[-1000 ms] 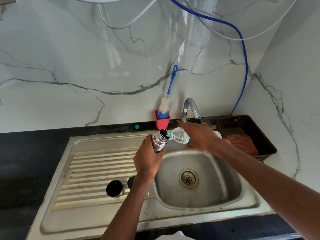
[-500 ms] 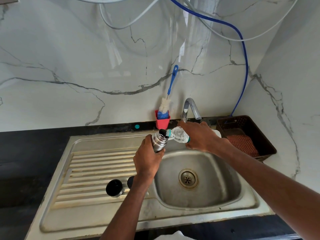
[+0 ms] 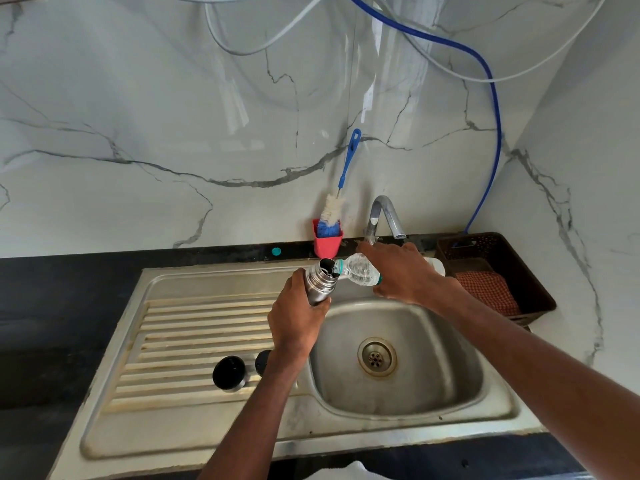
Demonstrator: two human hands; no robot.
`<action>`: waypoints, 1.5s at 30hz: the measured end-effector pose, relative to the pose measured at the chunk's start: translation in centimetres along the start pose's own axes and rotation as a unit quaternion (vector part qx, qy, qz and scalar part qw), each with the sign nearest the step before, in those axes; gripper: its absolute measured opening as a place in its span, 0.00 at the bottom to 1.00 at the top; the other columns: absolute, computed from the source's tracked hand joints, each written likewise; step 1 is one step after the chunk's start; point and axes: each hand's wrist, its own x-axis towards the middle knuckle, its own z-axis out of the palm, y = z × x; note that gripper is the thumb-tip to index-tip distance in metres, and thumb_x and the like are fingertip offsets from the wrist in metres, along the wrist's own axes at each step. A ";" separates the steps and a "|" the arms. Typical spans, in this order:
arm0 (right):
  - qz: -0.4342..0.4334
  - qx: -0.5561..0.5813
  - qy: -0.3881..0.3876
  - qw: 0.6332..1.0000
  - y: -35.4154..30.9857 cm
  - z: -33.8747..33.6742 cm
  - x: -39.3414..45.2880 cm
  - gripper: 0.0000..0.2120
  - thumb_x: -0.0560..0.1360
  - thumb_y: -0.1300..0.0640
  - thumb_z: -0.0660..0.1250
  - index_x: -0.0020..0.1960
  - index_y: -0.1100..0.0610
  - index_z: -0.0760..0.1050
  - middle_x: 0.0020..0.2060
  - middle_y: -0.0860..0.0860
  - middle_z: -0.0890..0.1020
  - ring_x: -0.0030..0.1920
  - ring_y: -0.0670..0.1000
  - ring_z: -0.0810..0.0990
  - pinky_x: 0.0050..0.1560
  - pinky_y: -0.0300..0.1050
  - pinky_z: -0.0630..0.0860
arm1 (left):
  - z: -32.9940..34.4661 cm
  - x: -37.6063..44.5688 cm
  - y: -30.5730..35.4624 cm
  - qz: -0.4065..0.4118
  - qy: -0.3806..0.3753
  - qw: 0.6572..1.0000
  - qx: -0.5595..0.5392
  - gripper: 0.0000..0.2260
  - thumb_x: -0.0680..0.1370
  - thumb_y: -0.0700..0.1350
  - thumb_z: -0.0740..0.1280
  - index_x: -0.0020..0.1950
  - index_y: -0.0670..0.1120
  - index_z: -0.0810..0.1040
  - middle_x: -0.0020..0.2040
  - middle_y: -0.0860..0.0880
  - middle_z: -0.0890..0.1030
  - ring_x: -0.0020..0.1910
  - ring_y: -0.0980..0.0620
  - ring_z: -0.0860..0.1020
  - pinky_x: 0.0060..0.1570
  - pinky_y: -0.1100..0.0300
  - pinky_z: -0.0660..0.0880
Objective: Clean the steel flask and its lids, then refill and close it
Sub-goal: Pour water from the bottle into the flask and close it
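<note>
In the head view, the open cylindrical steel flask [image 3: 319,281] is gripped by the left hand [image 3: 297,318] over the sink's [image 3: 398,414] basin edge, while a clear plastic water bottle [image 3: 358,270], clasped by the right hand [image 3: 403,271], is tipped at 3 o'clock with its neck at the flask's mouth. Two dark round lids [image 3: 229,372] are seen on the ribbed drainboard [image 3: 194,337] at 7 o'clock of the flask, and a blue-handled bottle brush [image 3: 341,188] stands in a red holder [image 3: 327,242] at 12 o'clock.

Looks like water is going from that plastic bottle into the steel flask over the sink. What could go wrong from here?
The plastic bottle in the right hand meets only the narrow mouth of the steel flask, so water could miss and run down the left hand. A wet grip might let the flask slip. The two dark lids lie near the basin's edge on the draining board, where a forearm might knock them in.
</note>
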 end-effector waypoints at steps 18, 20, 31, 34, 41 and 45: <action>-0.004 -0.039 0.004 0.999 -0.1 -0.8 0.0 0.36 0.71 0.55 0.75 0.74 0.49 0.63 0.60 0.50 0.79 0.59 0.56 0.81 0.59 0.58 0.72 | 0.3 0.0 0.1 -0.003 -0.003 1.000 0.004 0.27 0.72 0.58 0.79 0.65 0.53 0.74 0.57 0.54 0.83 0.51 0.49 0.84 0.44 0.55 0.77; -0.002 -0.037 0.003 0.999 -0.2 -1.0 -0.1 0.35 0.71 0.55 0.75 0.73 0.49 0.63 0.60 0.50 0.79 0.59 0.56 0.81 0.59 0.57 0.72 | 0.4 0.0 0.1 0.000 -0.002 1.000 0.003 0.27 0.72 0.58 0.79 0.65 0.53 0.74 0.58 0.54 0.83 0.51 0.49 0.84 0.43 0.57 0.75; -0.008 -0.050 0.005 0.999 -0.1 -1.1 0.0 0.34 0.71 0.56 0.74 0.71 0.48 0.62 0.57 0.50 0.80 0.57 0.57 0.82 0.58 0.58 0.72 | 0.4 -0.1 0.1 -0.005 -0.002 1.000 0.007 0.27 0.72 0.59 0.79 0.66 0.53 0.74 0.57 0.54 0.84 0.51 0.48 0.84 0.42 0.57 0.72; -0.008 -0.050 0.009 0.999 0.0 -1.2 0.0 0.33 0.71 0.56 0.74 0.72 0.49 0.63 0.57 0.49 0.80 0.58 0.56 0.81 0.58 0.56 0.72 | 0.4 -0.1 0.3 -0.005 -0.001 1.000 0.006 0.27 0.72 0.59 0.79 0.66 0.52 0.75 0.57 0.54 0.84 0.51 0.48 0.84 0.43 0.57 0.73; -0.003 -0.049 0.006 0.999 -0.3 -1.4 0.0 0.35 0.71 0.57 0.74 0.73 0.48 0.62 0.59 0.49 0.80 0.60 0.57 0.80 0.60 0.58 0.72 | 0.3 -0.1 0.3 -0.005 0.000 1.000 0.003 0.26 0.72 0.59 0.79 0.64 0.53 0.75 0.56 0.55 0.84 0.50 0.49 0.84 0.42 0.57 0.72; -0.005 -0.056 0.014 0.998 -0.4 -1.4 0.1 0.35 0.71 0.58 0.74 0.73 0.47 0.62 0.58 0.49 0.80 0.59 0.57 0.81 0.60 0.58 0.71 | 0.3 -0.1 0.2 -0.003 0.000 1.000 0.005 0.26 0.72 0.59 0.79 0.63 0.53 0.74 0.56 0.55 0.84 0.49 0.49 0.84 0.42 0.58 0.71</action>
